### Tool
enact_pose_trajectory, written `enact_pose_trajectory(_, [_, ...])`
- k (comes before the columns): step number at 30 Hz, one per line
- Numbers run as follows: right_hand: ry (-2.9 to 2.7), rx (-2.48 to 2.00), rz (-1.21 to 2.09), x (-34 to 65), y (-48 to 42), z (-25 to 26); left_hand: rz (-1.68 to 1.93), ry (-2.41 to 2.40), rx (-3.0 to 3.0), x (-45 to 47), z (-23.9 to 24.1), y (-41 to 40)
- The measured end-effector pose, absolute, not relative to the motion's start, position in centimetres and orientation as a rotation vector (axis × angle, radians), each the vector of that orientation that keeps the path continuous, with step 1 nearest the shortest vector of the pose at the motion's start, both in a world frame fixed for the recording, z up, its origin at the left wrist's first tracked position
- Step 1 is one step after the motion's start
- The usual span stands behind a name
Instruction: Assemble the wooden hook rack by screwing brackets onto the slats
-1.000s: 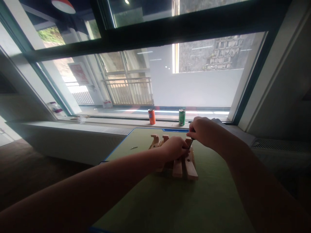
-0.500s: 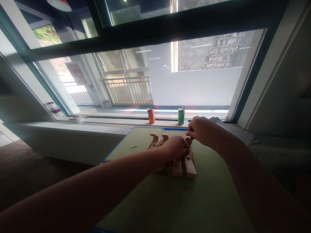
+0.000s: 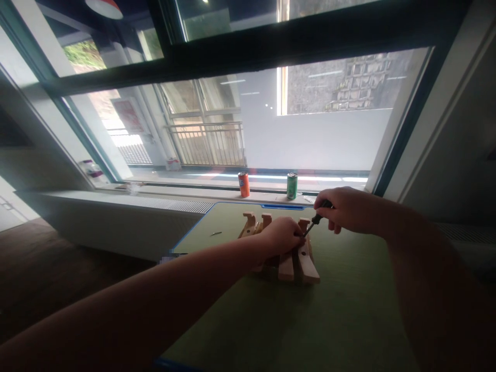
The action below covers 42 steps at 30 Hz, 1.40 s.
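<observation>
A set of light wooden pieces (image 3: 297, 263) joined side by side stands on the green table top (image 3: 318, 320). My left hand (image 3: 279, 237) is closed over its top, holding it in place. My right hand (image 3: 343, 209) grips the dark handle of a screwdriver (image 3: 314, 222), whose shaft slants down to the left and meets the wood beside my left fingers. Two curved wooden ends (image 3: 256, 223) stick up behind my left hand.
An orange can (image 3: 244, 184) and a green can (image 3: 292, 186) stand on the window sill behind the table. A small metal piece (image 3: 215, 233) lies on the table at the left. A radiator cover (image 3: 127, 204) runs under the window.
My right hand has moved right and tilted the screwdriver, so its dark handle now shows. The left hand has stayed on the wooden pieces.
</observation>
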State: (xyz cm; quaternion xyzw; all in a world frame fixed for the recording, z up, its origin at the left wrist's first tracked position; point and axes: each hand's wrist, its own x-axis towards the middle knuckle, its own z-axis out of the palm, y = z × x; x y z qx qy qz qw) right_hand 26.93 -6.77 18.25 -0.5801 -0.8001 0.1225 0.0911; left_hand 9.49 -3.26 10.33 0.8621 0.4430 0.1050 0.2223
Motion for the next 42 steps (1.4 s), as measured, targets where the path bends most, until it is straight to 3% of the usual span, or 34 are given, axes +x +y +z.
enact_pose_trajectory(7, [-2.337, -1.739, -0.193, 25.9, -6.0, 17.8, 0.313, 1.224, 2.392, 9.5, 10.3, -3.3])
enact_pose_trajectory(16, [-2.382, -1.738, -0.059, 27.4, -6.4, 17.3, 0.362, 1.195, 2.472, 9.4, 9.5, -2.8])
enact_pose_trajectory(28, [-2.278, -1.739, -0.34, 26.4, -5.4, 16.5, 0.288, 1.221, 2.405, 9.4, 9.6, -2.9])
enact_pose_trajectory(35, [-2.21, -1.913, -0.196, 27.1, -6.2, 17.6, 0.236, 1.221, 2.316, 9.4, 9.6, -2.6])
enact_pose_trajectory(42, [-2.226, -1.855, -0.297, 26.6, -6.3, 18.0, 0.256, 1.183, 2.236, 9.2, 8.9, -2.1])
